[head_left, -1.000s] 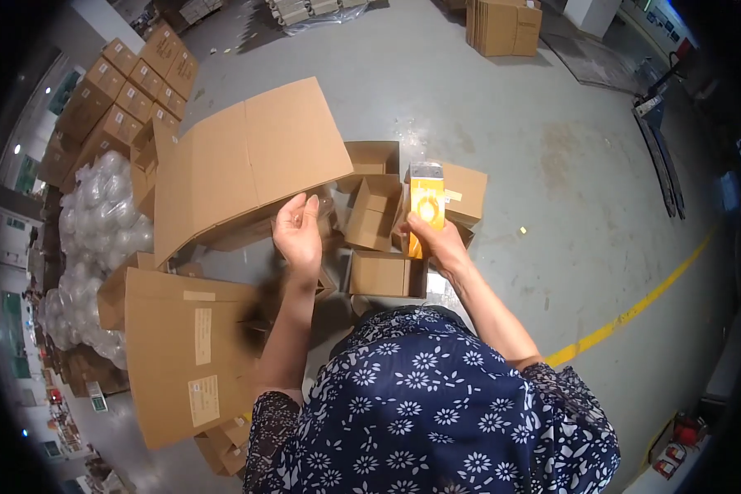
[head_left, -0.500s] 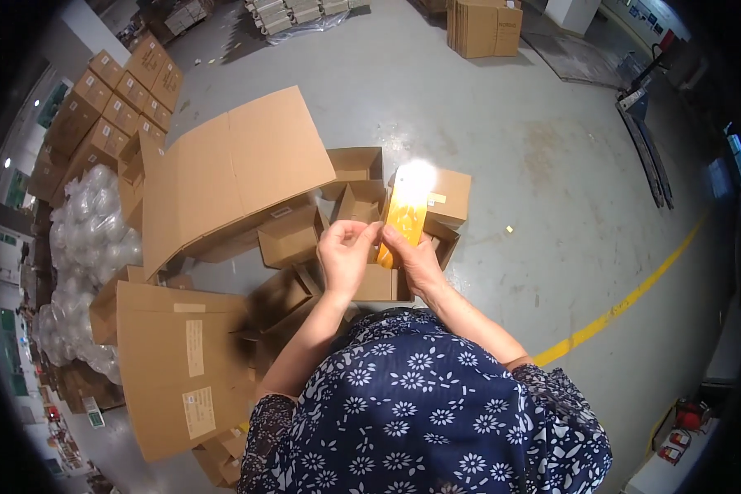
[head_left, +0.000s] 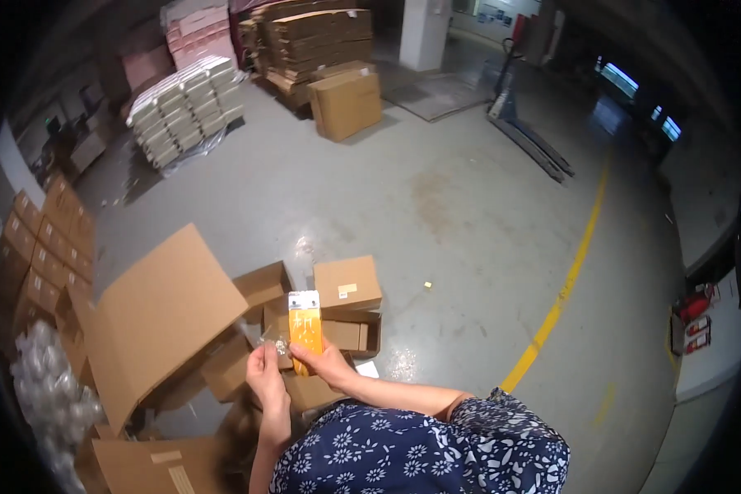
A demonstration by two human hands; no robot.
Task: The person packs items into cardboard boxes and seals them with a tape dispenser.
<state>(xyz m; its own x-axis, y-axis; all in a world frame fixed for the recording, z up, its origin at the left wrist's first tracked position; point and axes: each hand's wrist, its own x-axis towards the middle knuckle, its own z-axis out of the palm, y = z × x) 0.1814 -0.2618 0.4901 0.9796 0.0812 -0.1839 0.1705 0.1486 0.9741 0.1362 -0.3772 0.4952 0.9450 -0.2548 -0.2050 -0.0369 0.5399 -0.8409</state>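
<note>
An orange flat, narrow packet (head_left: 306,329) with a white top edge stands upright in my right hand (head_left: 331,365), its thumb across the lower front. Close by on the left, the fingers of my left hand (head_left: 267,377) are pinched together at a small, shiny clear plastic piece (head_left: 280,344). Its exact kind is too small to make out. Below and beyond both hands lie several open brown cartons (head_left: 226,366). A closed carton (head_left: 347,281) with a pale label sits just past the packet.
A large cardboard flap (head_left: 169,309) rises on the left, beside clear plastic bags (head_left: 49,379) and stacked boxes (head_left: 37,255). Farther off are a white-grey stack (head_left: 185,107), flattened cartons (head_left: 346,103) and a pallet jack (head_left: 527,140). A yellow line (head_left: 564,296) crosses the floor at right.
My view has swung up and to the right, so the hands and cartons appear lower and farther left. Glare has left the packet, and clear plastic now shows at my left fingers.
</note>
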